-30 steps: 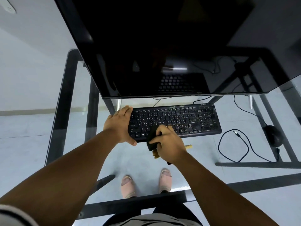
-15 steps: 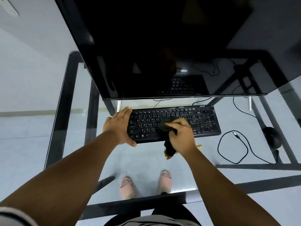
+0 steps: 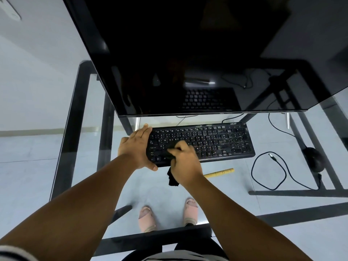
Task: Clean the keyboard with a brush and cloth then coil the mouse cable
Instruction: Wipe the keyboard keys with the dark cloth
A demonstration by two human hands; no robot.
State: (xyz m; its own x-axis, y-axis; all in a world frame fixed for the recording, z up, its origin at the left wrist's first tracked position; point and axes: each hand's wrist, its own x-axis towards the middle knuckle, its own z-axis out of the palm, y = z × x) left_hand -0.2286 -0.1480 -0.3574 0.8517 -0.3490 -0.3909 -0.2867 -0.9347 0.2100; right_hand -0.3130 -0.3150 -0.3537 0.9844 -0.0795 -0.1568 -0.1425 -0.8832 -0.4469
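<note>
1. Head view, hands: the right hand [image 3: 185, 162] has its fingers curled round a black cloth [image 3: 172, 178] and presses it onto the lower left keys of the keyboard [image 3: 212, 142]; a loose tail of the cloth hangs past the keyboard's near edge onto the glass.
2. The left hand [image 3: 136, 149] lies flat over the keyboard's left end, fingers straight and together along the far left corner, thumb hooked under the near edge.
3. The keyboard sits on the glass surface [image 3: 235, 189], its long side roughly parallel to the bottom edge of the monitor [image 3: 188, 53], whose dark screen overhangs the far row of keys closely.
4. A brush [image 3: 220, 172] lies on the surface just beyond the right wrist, only its pale handle showing, near the keyboard's near edge but not touching it.
5. Right of the keyboard, the mouse cable [image 3: 269, 172] lies in one loose loop, with its plug end inside the loop; the mouse [image 3: 313, 160] rests further right, over a dark frame bar.
6. Open glass lies between the keyboard's near edge and the dark front frame rail, and to the left of the left hand up to the surface's left frame edge.
7. Through the glass, two feet in pale sandals [image 3: 146, 219] stand on the floor.
</note>
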